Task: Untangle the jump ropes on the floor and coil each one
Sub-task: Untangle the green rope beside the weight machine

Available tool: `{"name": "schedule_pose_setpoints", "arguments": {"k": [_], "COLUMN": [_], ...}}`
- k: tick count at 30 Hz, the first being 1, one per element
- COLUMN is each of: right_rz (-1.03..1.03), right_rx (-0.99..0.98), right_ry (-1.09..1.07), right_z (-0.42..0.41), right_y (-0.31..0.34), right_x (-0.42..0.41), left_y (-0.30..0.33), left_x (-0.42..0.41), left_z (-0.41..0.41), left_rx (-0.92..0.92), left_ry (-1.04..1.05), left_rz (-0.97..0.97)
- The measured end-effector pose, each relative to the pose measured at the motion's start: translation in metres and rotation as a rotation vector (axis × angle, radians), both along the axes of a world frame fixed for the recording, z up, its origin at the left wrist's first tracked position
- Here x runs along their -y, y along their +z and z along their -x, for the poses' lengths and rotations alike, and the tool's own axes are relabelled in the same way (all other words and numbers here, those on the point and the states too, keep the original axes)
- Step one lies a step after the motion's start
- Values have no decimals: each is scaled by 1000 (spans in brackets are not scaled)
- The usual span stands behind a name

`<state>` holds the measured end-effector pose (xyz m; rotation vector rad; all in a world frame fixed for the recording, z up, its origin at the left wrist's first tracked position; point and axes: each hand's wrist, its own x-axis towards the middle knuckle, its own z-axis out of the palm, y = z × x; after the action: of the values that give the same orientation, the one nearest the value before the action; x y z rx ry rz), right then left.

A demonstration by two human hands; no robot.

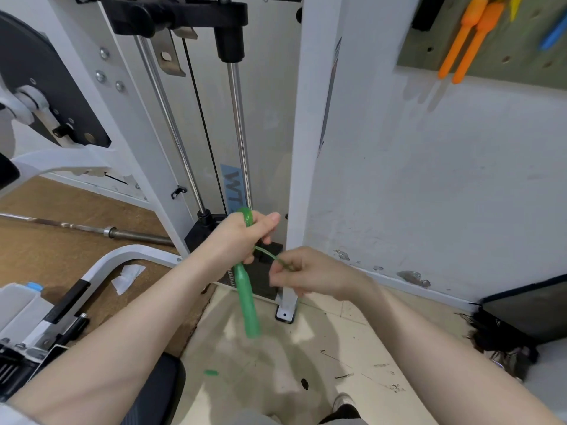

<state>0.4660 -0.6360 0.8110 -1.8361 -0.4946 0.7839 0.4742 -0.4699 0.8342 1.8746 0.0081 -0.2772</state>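
The fingers (266, 229) of the left hand (242, 237) are curled tight round the green jump rope handles (247, 299), held upright in the fist: a rounded green end pokes out above the thumb and a longer tapered grip hangs out below, pointing down at the floor (276, 357). Whether the fist holds one handle or two laid together cannot be told. The right hand (310, 274), just beside it, pinches the thin green cord (266, 253) between thumb and fingertips, and the short stretch of cord between the two hands runs fairly taut. The rope is therefore off the floor, held in the air near the foot of the white weight machine (303, 148), above the pale part of the floor where it meets the brown matting. By its look the cord is light, thin and glossy plastic, likely springy and slippery, so loops would tend to slide or spring open unless pinched against the handle. The handles look rigid and smooth, the natural place for a firm grip, while the cord is best guided with the fingertips. Orange handles (466, 41) hang on a pegboard at the wall, well apart.
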Motion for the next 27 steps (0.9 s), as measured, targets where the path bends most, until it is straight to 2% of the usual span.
{"name": "schedule_pose_setpoints", "arguments": {"k": [1, 2, 3, 5, 8, 9, 10, 12, 13, 15, 17, 20, 21, 23, 25, 26, 27], "right_rz": [-35, -103, -157, -205, -223, -192, -103, 118, 197, 303, 286, 25, -71, -151, -44, 19, 91], "right_rx": [29, 54, 99, 202, 173, 144, 130, 29, -38, -15, 154, 291, 280, 240, 214, 184, 161], "right_ry": [-65, -133, -194, -274, -294, -266, -204, 4, 127, 299, 290, -55, -208, -407, -364, -280, -180], "right_z": [-4, -9, -13, -21, -17, -13, -7, 3, 7, 10, 6, -7, -12, -22, -23, -19, -14], "right_y": [6, 13, 20, 20, 5, -4, -9, -16, -14, -1, 18, 36, 34, 21, 2, -7, -12], "right_x": [4, 6, 8, 5, -9, -12, -13, -12, -11, -9, -6, 2, 6, 11, 13, 12, 11], "left_y": [-1, -3, -4, -6, -10, -10, -8, -9, -12, -23, -35, -35, -34, -30, -27, -26, -25], "left_x": [-5, -10, -13, -15, -17, -18, -17, -20, -20, -26, -33, -33, -31, -22, -17, -15, -14], "left_z": [0, 2, 4, 10, 8, 6, 4, -4, -8, -14, -13, 1, 5, 12, 14, 12, 9], "left_rx": [-14, -89, -222, -444, -382, -332, -307, -233, -181, -93, -143, -360, -409, -425, -321, -247, -194], "left_ry": [-23, -75, -169, -473, -881, -868, -766, -376, -193, -10, 6, -208, -330, -626, -891, -927, -863], "left_rz": [-94, -101, -4, 316, 802, 926, 996, 931, 806, 407, 166, 116, 129, 385, 727, 837, 905]}}
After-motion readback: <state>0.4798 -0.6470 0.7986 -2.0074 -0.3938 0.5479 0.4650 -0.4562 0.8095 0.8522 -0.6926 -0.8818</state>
